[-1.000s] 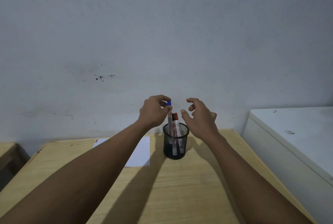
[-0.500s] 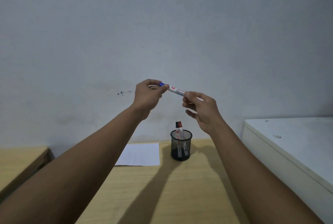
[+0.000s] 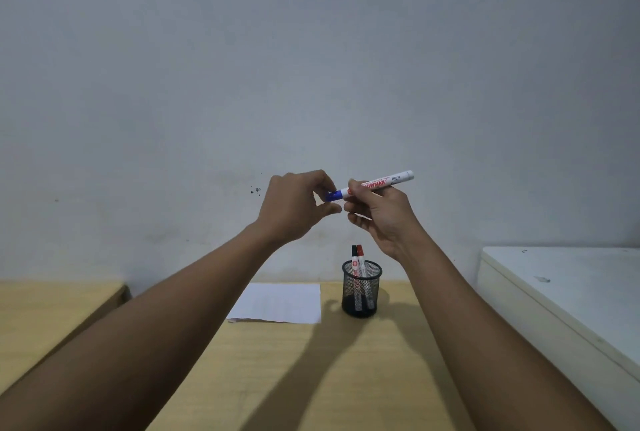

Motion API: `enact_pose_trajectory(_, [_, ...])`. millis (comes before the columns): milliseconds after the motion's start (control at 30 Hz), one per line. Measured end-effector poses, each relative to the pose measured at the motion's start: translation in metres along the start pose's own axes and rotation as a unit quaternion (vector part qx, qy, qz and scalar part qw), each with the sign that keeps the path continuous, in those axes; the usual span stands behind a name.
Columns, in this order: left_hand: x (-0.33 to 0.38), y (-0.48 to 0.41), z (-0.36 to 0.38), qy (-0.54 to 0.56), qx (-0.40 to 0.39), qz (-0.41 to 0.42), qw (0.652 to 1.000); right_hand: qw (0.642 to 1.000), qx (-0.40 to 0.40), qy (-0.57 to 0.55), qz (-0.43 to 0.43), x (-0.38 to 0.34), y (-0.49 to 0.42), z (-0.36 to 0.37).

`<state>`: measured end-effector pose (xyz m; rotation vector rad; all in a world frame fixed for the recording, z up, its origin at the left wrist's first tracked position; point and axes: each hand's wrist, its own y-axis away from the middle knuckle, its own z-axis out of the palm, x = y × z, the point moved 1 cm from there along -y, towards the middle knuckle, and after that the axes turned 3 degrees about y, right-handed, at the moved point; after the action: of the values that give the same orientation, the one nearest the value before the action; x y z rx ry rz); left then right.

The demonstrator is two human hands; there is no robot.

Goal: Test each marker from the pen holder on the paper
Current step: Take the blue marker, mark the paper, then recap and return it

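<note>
- Seen from a head-worn camera, looking forward and down past two bare forearms toward a plain grey wall [image 3: 311, 67].
- Held up in front of the wall, above the counter [image 3: 277, 378]: one white marker [image 3: 384, 182], lying nearly level, its far end tilted slightly up to the right.
- Wrapped around the marker's white barrel: the right hand [image 3: 379, 214], grip closed on it, red lettering showing just past the fingers.
- Pinched on the marker's blue cap [image 3: 334, 195] at the left end: thumb and fingers of the left hand [image 3: 294, 205], grip closed on the cap.
- Could not tell whether the cap was fully seated or partly pulled off.
- Stood on the pale wooden counter below the hands: a black wire-mesh pen holder [image 3: 362, 288], upright.
- Left inside the holder, side by side and upright: a marker with a black cap [image 3: 354, 251] and a marker with a red cap [image 3: 360, 250], both caps poking above the rim.
- Lay flat on the counter just left of the holder: a white sheet of paper [image 3: 280, 302], no marks visible on it.
- Placed to the right of the counter: a white chest-like cabinet [image 3: 561, 292], with small dark marks on its top.
- Spotted on the wall just left of the left hand: a few small dark specks [image 3: 255, 191].
- Cast across the counter: long shadows of both arms.
</note>
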<state>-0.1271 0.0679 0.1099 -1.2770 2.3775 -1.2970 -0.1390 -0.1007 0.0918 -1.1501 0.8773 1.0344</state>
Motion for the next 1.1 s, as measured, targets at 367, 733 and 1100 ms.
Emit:
enact_pose_trajectory(367, [-0.009, -0.001, 0.000, -0.106, 0.043, 0.047, 0.992, 0.999, -0.003, -0.015, -0.030, 0.000, -0.006, 0.012])
enact_pose_trajectory(733, [-0.084, 0.032, -0.002, 0.059, -0.082, -0.128, 0.987, 0.997, -0.032, 0.022, -0.059, 0.018, -0.019, 0.028])
enact_pose_trajectory(1100, [-0.194, 0.119, 0.031, -0.020, -0.149, -0.222, 0.963, 0.996, -0.058, 0.068, 0.027, 0.122, -0.041, 0.085])
